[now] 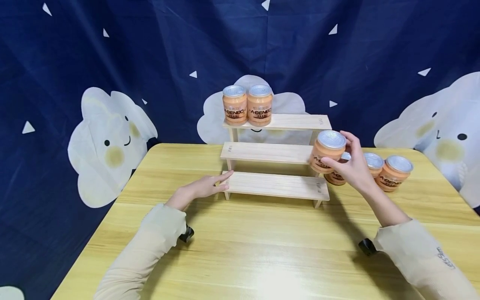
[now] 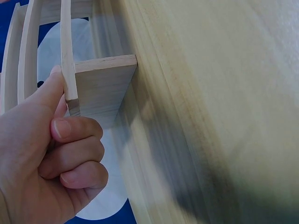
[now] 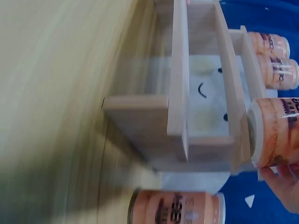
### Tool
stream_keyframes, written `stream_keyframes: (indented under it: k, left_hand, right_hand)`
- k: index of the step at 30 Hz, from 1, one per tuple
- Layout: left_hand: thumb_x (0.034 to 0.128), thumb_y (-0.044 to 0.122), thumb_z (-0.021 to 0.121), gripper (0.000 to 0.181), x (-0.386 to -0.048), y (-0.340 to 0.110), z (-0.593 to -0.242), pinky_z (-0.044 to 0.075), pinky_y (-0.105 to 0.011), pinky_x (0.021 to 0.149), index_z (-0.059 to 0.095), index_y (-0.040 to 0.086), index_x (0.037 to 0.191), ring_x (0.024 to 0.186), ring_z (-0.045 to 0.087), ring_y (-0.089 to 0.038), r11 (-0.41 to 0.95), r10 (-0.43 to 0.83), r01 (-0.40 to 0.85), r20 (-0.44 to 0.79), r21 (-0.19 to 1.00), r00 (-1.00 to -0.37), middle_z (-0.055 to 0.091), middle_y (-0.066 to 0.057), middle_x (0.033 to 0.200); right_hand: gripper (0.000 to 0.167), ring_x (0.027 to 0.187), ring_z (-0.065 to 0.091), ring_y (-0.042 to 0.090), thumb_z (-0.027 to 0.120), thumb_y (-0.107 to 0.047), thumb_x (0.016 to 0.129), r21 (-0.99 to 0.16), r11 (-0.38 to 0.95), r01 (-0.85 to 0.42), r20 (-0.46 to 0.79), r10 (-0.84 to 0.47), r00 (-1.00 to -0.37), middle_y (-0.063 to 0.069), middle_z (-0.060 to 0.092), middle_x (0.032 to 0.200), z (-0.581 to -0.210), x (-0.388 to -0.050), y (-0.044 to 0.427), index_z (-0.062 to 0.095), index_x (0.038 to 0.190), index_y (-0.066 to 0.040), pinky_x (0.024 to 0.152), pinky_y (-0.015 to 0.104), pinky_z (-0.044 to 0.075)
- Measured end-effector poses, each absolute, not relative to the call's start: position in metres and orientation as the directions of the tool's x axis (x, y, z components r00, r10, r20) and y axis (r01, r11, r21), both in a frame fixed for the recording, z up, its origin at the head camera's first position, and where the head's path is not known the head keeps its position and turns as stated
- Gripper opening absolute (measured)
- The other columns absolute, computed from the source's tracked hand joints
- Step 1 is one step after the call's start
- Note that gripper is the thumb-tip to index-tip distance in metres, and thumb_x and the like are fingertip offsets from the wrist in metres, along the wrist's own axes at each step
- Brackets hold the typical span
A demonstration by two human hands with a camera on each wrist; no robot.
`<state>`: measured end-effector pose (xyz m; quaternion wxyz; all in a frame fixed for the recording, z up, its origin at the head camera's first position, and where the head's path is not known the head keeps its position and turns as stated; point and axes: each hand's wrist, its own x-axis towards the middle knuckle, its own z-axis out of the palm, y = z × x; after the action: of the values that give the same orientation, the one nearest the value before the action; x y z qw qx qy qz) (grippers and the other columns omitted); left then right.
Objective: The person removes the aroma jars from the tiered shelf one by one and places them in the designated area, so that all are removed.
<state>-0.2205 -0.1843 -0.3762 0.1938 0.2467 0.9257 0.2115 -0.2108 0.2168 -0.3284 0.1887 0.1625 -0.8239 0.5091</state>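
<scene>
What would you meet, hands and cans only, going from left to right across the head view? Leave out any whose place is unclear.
Left hand, leftmost can, can next to it, raised can, right hand, partly hidden can, rightmost can.

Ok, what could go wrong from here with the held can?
The held can might slip from the right hand onto the cans on the table. It could also bump the wooden stand; the left hand grips its bottom step, but a jolt might topple the two cans on the top step.
</scene>
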Motion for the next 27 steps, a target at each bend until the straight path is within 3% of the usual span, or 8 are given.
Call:
stream_keyframes:
  k: [9, 18, 22, 27]
  left_hand:
    - [0.0979, 0.037, 0.038, 0.058, -0.221, -0.184, -0.375, 0.026, -0.049, 0.106, 0.015, 0.017, 0.148, 0.127, 0.034, -0.039, 0.79, 0.535, 0.367, -0.259, 0.49, -0.804, 0.026, -0.014, 0.147]
    - [0.0979, 0.038, 0.038, 0.058, -0.22, -0.183, -0.373, 0.025, -0.049, 0.107, 0.015, 0.017, 0.148, 0.127, 0.034, -0.04, 0.792, 0.534, 0.369, -0.259, 0.486, -0.804, 0.026, -0.013, 0.147]
    - [0.0979, 0.037, 0.038, 0.058, -0.22, -0.184, -0.373, 0.026, -0.048, 0.106, 0.016, 0.016, 0.147, 0.126, 0.035, -0.039, 0.787, 0.543, 0.381, -0.251, 0.485, -0.801, 0.028, -0.014, 0.146]
    - [0.0977, 0.037, 0.039, 0.059, -0.22, -0.184, -0.375, 0.027, -0.048, 0.106, 0.016, 0.016, 0.147, 0.126, 0.036, -0.039, 0.785, 0.548, 0.389, -0.248, 0.483, -0.799, 0.028, -0.014, 0.146]
  right_hand:
    - [0.077, 0.094, 0.043, 0.0, 0.069, 0.004, 0.076, -0.79, 0.463, -0.403, 0.457, 0.005, -0.889, -0.014, 0.04, 0.111, -0.329, -0.199, 0.244, 0.024, 0.138, -0.003, 0.071, 0.004, 0.04]
    - [0.076, 0.091, 0.041, -0.002, 0.068, 0.002, 0.078, -0.796, 0.499, -0.344, 0.419, 0.043, -0.907, -0.012, 0.036, 0.109, -0.338, -0.192, 0.265, 0.022, 0.138, -0.001, 0.07, 0.002, 0.039]
    - [0.074, 0.088, 0.041, -0.004, 0.069, -0.002, 0.078, -0.773, 0.537, -0.338, 0.416, 0.026, -0.909, -0.004, 0.039, 0.11, -0.345, -0.188, 0.273, 0.023, 0.136, 0.001, 0.069, 0.003, 0.037]
    - [0.074, 0.086, 0.039, -0.01, 0.07, -0.005, 0.079, -0.748, 0.578, -0.325, 0.396, -0.004, -0.918, 0.022, 0.042, 0.116, -0.355, -0.183, 0.279, 0.021, 0.133, 0.008, 0.071, 0.0, 0.034]
